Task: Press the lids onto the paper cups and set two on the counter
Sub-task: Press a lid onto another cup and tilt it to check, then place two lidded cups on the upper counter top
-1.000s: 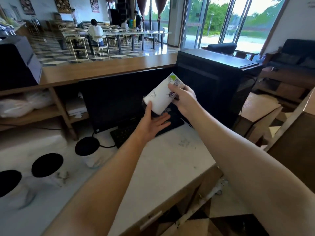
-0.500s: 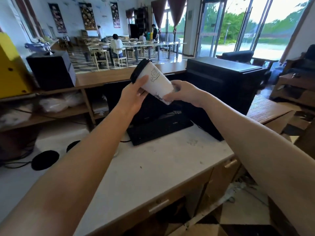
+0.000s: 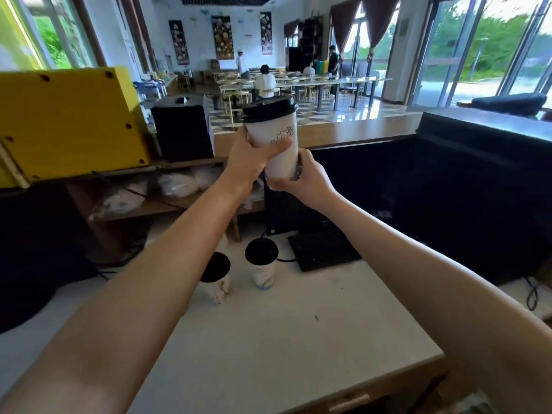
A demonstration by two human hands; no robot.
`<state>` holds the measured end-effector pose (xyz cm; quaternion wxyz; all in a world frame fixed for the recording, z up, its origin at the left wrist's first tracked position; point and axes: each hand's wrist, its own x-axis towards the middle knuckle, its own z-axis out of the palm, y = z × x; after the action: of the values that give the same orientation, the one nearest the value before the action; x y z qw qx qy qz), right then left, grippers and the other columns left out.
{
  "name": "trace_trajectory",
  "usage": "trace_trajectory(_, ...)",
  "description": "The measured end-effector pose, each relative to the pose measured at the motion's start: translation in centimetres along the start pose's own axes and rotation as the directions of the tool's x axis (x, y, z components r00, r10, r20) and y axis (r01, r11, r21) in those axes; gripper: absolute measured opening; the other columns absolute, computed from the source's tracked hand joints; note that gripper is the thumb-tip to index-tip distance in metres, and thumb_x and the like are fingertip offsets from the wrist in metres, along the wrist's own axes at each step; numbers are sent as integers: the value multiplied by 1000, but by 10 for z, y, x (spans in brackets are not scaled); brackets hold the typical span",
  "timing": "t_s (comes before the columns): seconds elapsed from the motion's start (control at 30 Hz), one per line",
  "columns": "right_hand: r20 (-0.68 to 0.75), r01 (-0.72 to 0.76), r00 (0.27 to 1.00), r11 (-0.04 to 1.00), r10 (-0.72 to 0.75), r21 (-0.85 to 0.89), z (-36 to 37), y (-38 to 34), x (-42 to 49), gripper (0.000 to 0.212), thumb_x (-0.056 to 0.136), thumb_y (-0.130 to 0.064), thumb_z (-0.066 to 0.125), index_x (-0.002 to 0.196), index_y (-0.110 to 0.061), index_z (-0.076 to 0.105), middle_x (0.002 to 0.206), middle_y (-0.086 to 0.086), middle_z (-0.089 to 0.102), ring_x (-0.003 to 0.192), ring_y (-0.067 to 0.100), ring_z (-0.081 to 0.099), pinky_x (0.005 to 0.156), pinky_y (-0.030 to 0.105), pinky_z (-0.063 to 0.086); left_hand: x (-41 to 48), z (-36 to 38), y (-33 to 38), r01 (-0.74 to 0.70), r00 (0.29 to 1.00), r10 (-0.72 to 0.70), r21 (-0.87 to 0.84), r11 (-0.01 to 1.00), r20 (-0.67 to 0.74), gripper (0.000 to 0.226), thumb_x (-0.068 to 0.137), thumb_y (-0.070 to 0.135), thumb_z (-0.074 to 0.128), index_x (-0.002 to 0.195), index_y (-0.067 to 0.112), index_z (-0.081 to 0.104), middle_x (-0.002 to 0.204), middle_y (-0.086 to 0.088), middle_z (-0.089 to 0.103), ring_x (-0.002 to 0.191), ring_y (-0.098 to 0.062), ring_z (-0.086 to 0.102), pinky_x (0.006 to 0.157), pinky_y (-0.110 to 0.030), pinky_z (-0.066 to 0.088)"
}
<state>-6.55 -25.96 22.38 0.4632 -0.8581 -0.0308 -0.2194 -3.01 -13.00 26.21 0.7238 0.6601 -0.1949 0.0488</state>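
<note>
I hold a white paper cup (image 3: 276,141) upright in the air at chest height, with a black lid (image 3: 268,108) seated on its rim. My left hand (image 3: 252,162) wraps around its side from the left, thumb across the front. My right hand (image 3: 301,180) cups its base from below and right. Two more lidded paper cups stand on the white worktop (image 3: 283,339) below: one (image 3: 263,267) near the keyboard, another (image 3: 216,277) partly hidden behind my left forearm.
A raised wooden counter (image 3: 343,131) runs behind the held cup. A black keyboard (image 3: 322,248) and monitor back sit on the worktop, a large black machine (image 3: 484,186) at right, a yellow box (image 3: 65,121) and black box (image 3: 182,130) at left. People sit at tables beyond.
The cup has gone from tilted with the lid pointing left to upright, and was lifted higher. My left hand moved from the lid to the cup's side; my right hand moved under the base.
</note>
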Motion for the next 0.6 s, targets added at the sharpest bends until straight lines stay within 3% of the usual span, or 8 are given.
trace_trajectory(0.1,105,16,994,999,-20,32,26,-5,23,69,72,-34,78,127,-11,43,112,0,57,101,18,59,83,34,54,15,-37,-1,17,1000,-17,-14,1000,10,78,55,28,89,121,12,50,119,-9,64,109,-26,63,88,-49,54)
trace_trajectory(0.17,168,27,985,994,-44,102,38,-4,33,59,79,-31,73,128,-11,45,116,0,59,106,15,60,89,31,53,23,-59,-4,30,999,-30,-1,1000,33,78,50,29,91,116,13,54,115,-7,65,108,-26,64,89,-51,53)
trace_trajectory(0.27,198,-33,980,977,-9,210,51,14,35,44,91,-22,59,132,-10,45,126,4,58,113,11,56,89,17,48,27,-85,-12,41,997,-47,100,994,54,64,64,16,84,118,20,51,112,2,62,107,-17,61,86,-41,56)
trace_trajectory(0.33,220,-143,971,968,96,205,60,49,28,43,93,-10,53,135,-11,42,133,6,54,121,14,52,92,19,43,24,-101,-21,59,997,-66,128,990,47,64,69,12,80,124,19,49,112,3,62,103,-13,61,77,-30,57)
trace_trajectory(0.4,334,-282,914,953,233,108,73,96,17,57,90,1,53,141,-12,33,143,8,44,133,20,41,99,27,39,24,-116,-36,83,996,-87,140,987,22,62,70,10,79,125,16,49,112,2,63,100,-11,62,70,-21,56)
trace_trajectory(0.47,455,-403,813,915,364,-11,91,139,2,76,85,1,62,147,-13,21,152,7,31,140,22,28,109,34,32,23,-128,-51,120,993,-119,131,984,-16,57,71,9,78,120,18,51,111,2,65,101,-12,63,72,-23,56)
trace_trajectory(0.53,539,-480,729,877,421,-34,110,169,-12,93,79,-3,72,149,-13,12,155,4,22,143,21,20,109,32,26,20,-137,-68,140,990,-134,124,982,-51,49,71,6,77,113,21,54,107,4,67,99,-10,64,73,-24,55)
trace_trajectory(0.6,583,-522,703,852,407,33,130,192,-21,100,73,-6,78,149,-18,13,151,1,25,142,19,22,105,28,28,18,-143,-88,163,984,-153,121,979,-88,49,72,5,76,113,17,54,107,3,67,98,-10,66,75,-23,55)
